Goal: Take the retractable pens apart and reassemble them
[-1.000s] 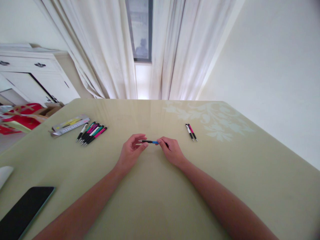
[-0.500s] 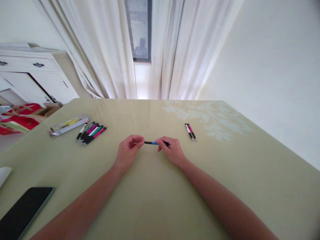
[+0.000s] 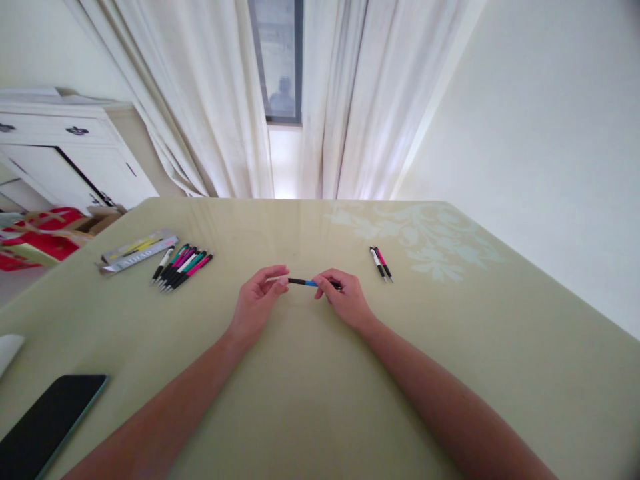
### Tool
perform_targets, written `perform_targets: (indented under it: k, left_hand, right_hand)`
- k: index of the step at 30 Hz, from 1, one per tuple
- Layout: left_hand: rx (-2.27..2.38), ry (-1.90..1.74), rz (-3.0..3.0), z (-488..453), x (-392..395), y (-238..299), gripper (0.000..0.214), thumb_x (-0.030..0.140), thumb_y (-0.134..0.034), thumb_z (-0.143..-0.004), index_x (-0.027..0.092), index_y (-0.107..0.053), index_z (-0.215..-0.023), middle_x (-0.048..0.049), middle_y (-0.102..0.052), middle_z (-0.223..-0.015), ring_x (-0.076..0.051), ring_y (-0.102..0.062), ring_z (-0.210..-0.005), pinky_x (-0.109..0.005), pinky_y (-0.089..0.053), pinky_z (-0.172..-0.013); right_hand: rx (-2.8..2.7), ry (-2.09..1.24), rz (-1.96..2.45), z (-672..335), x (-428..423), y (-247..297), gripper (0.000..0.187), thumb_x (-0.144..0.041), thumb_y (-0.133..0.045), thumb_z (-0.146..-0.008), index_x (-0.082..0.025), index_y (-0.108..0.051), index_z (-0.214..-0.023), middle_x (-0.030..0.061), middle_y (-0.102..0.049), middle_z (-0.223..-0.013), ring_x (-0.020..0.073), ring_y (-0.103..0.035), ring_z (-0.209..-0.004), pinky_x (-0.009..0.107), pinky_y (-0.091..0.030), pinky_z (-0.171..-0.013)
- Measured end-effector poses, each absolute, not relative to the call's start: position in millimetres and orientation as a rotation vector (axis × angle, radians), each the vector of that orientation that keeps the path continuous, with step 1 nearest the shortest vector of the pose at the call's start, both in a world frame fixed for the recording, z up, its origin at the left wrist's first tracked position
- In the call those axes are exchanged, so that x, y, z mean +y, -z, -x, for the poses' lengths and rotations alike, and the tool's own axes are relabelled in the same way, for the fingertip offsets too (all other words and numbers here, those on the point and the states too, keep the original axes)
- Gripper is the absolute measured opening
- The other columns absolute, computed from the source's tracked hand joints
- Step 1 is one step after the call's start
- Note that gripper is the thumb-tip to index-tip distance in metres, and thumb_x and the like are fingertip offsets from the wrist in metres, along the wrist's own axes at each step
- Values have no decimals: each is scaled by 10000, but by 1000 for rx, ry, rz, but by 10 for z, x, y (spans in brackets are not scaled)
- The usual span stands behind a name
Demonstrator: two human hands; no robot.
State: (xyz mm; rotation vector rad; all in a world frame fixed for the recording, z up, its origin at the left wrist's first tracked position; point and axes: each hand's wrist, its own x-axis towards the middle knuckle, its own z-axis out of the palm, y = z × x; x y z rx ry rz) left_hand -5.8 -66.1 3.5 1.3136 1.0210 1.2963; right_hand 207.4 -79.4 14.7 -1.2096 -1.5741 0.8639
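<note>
My right hand is closed around one end of a blue and black pen, pinching it between thumb and fingers. The pen lies nearly level, its black grip pointing left. At that end is my left hand, its thumb and forefinger parted around the pen's tip. Whether the left thumb touches the tip I cannot tell. Two pens, one white and one pink, lie side by side to the right of my hands. Off to the left is a row of several coloured pens.
A pen box lies beside the row of pens. A dark phone rests at the near left of the table, with a white object behind it. Red packages and a white cabinet stand beyond the left edge.
My left thumb and forefinger have spread apart at the pen's tip. The pen's left end has risen slightly, and my right hand keeps its grip.
</note>
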Motion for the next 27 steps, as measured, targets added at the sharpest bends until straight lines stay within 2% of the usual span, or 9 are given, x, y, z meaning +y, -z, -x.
perform_targets:
  k: [2, 4, 8, 13, 16, 19, 24, 27]
  left_hand:
    - [1063, -1271, -1305, 57, -659, -31, 375, 492, -690, -885, 141, -721, -1012, -87, -751, -912, -185, -704, -806, -327, -594, -766]
    - [1069, -1264, -1323, 54, -658, -33, 359, 480, -711, -866, 133, -727, -958, -71, -736, -822, -176, -689, -763, -310, -583, -745]
    - [1001, -1313, -1307, 43, -657, -42, 391, 418, -789, -805, 169, -697, -1092, -70, -747, -984, -187, -697, -918, -298, -572, -806]
    - [1080, -1255, -1337, 56, -640, -3, 302, 429, -765, -824, 147, -727, -923, -32, -714, -745, -140, -646, -691, -258, -539, -675]
    - [1096, -1273, -1380, 65, -642, 13, 304, 400, -812, -778, 156, -739, -945, -32, -727, -785, -143, -654, -728, -249, -530, -691]
    - [1069, -1275, -1352, 63, -654, 6, 341, 430, -770, -825, 161, -728, -1030, -53, -751, -867, -162, -687, -793, -274, -552, -744]
    - [1074, -1204, -1393, 71, -644, 18, 328, 460, -707, -874, 137, -741, -916, -67, -745, -782, -163, -673, -703, -277, -559, -674]
    - [1075, -1221, -1438, 77, -637, 34, 302, 436, -709, -874, 144, -744, -944, -65, -752, -788, -162, -674, -702, -276, -564, -675]
  right_hand:
    - [-1568, -862, 1197, -2074, -790, -142, 271, -420, -622, -952, -191, -721, -846, 7, -722, -682, 99, -469, -513, 216, -338, -485]
    - [-1548, -897, 1189, -2075, -785, -134, 277, -429, -624, -949, -188, -714, -847, 10, -721, -675, 97, -464, -500, 214, -338, -473]
    - [-1475, -976, 1176, -2080, -778, -128, 278, -444, -631, -938, -184, -708, -878, 15, -719, -667, 101, -467, -484, 215, -354, -463]
    - [-1519, -912, 1169, -2087, -779, -141, 276, -424, -641, -935, -188, -720, -817, 14, -714, -667, 101, -468, -502, 217, -345, -473]
    - [-1486, -976, 1178, -2091, -770, -144, 305, -438, -624, -943, -184, -712, -799, 11, -697, -622, 102, -454, -473, 219, -342, -453]
    - [-1457, -979, 1164, -2092, -763, -147, 287, -434, -649, -926, -182, -716, -806, 13, -699, -632, 103, -459, -487, 219, -345, -462]
    - [-1444, -974, 1137, -2092, -763, -153, 251, -413, -679, -905, -189, -722, -801, 13, -699, -647, 100, -449, -491, 220, -326, -462]
    - [-1426, -1008, 1154, -2095, -754, -147, 276, -435, -674, -906, -188, -712, -788, 12, -688, -617, 100, -450, -474, 218, -335, -454]
